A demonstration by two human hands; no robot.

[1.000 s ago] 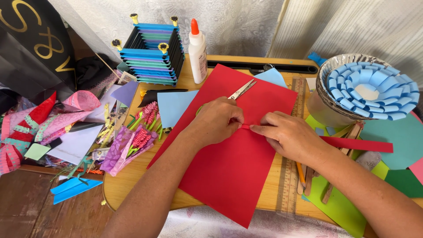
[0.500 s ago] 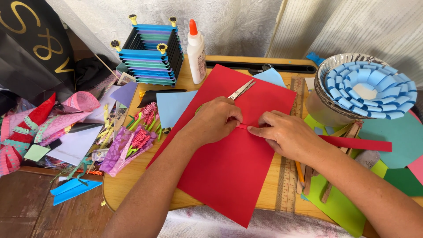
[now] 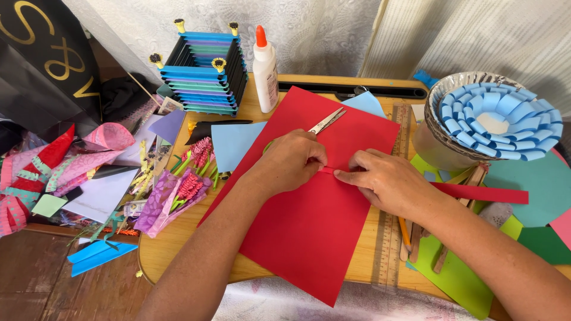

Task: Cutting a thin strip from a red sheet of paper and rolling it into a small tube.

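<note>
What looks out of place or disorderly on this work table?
The table's left edge is crowded: purple paper cones with pink flowers and blue paper scraps spill beyond it. The scissors lie half hidden behind the left hand on the large red paper sheet.

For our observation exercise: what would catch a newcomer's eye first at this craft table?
The big red paper sheet fills the table's middle, where the left hand and right hand pinch a thin red strip over it. At the far right, a blue paper-loop flower sits on a bowl.

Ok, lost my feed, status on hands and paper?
Left hand and right hand pinch red strip over red sheet. Scissors lie beyond, untouched.
</note>
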